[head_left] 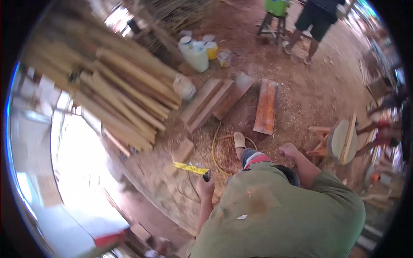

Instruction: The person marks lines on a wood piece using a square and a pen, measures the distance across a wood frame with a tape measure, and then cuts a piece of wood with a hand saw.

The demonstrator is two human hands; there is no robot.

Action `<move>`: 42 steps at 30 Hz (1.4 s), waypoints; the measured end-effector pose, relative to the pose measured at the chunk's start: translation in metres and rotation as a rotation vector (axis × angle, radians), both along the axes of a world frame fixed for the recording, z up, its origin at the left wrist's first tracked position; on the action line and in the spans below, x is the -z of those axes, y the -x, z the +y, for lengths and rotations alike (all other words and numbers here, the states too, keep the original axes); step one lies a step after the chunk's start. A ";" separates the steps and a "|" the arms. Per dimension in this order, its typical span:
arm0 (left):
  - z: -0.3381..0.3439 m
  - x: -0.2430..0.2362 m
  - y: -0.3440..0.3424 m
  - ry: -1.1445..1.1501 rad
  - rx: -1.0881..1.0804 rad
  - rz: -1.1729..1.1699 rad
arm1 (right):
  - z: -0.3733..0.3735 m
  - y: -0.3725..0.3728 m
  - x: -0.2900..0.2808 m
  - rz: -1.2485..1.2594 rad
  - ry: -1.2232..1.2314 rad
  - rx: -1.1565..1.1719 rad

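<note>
Well left of the reddish board [266,108], long timbers [124,92] lie piled up, and below-left of that board a yellow strip [189,167] juts from the left hand [205,187], whose fingers are wrapped around its dark end. Just below-right of the board the right hand [289,151] is curled, around what, if anything, I can't tell.

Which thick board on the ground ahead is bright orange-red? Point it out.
The rightmost board, lying apart from the others; the brown boards to its left are duller.
</note>
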State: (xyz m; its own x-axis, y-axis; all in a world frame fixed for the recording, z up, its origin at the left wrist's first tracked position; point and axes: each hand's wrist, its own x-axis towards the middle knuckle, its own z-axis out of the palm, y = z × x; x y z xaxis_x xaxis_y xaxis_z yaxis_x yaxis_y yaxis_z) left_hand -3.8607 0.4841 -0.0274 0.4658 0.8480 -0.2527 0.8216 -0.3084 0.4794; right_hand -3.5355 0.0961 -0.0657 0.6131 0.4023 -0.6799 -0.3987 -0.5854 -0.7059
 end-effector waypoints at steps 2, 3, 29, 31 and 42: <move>0.041 0.022 -0.042 0.173 0.101 0.102 | -0.027 -0.011 0.019 0.065 0.148 0.085; 0.063 0.033 -0.063 0.365 0.135 0.196 | -0.043 -0.020 0.031 0.131 0.310 0.112; 0.244 0.095 -0.913 0.665 0.481 0.342 | 0.087 -0.618 -0.097 -0.146 0.298 0.187; 0.244 0.022 -1.005 0.781 0.340 0.087 | 0.076 -0.676 -0.123 -0.330 0.383 0.234; 0.329 -0.058 -1.317 0.884 0.160 0.030 | 0.223 -0.999 -0.180 0.009 0.111 1.082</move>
State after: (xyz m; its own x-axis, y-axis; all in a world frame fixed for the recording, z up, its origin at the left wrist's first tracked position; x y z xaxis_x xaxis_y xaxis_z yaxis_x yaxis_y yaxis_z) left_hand -2.5438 0.8129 0.0307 0.5444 0.2640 -0.7962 0.8164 0.0509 0.5752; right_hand -2.5362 0.3188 0.1141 0.6004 -0.4120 -0.6854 -0.7463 0.0193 -0.6653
